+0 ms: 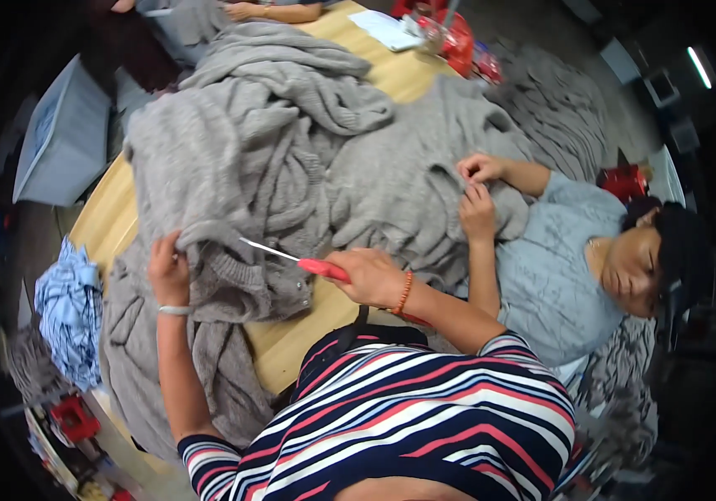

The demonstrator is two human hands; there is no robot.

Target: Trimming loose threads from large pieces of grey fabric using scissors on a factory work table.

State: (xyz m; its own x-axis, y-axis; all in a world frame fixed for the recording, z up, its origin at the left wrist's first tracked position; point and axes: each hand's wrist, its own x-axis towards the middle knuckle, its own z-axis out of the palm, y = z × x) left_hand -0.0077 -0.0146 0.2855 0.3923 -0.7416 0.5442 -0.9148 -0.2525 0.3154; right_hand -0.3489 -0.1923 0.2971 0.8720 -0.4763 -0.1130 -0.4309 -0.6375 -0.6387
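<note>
While the left hand (pixel 169 271) pinches a fold of a grey knitted garment (pixel 232 275) against the wooden bench (pixel 107 219), the right hand (pixel 369 275) grips the red handle of a pair of scissors (pixel 291 257), whose thin blades point left toward the ribbed edge of the knit. The fingers of the left hand are clenched on the fabric just above the hem; the fingers of the right hand are wrapped round the scissor handle. The blade tips lie touching or just above the knit beside the left hand; I cannot tell whether they are biting a thread. The garment being worked lies at the near edge of the bench, partly hanging over it toward the person's striped top (pixel 408 426).

Judging from how things lie, the trimming of this piece looks to be under way rather than finished: it is bunched, not folded or set aside. Behind it a large heap of grey knitwear (pixel 266 134) covers most of the bench, which suggests much is left, though which pieces have been trimmed cannot be told. More grey knits hang off the near left edge (pixel 136 367).

Across the bench to the right, a co-worker in a pale blue top (pixel 554 267) pinches another grey knit (pixel 408 184) with both hands. A blue cloth (pixel 70 309) lies off the bench to the left, and red objects (pixel 454 37) stand at the far end.
</note>
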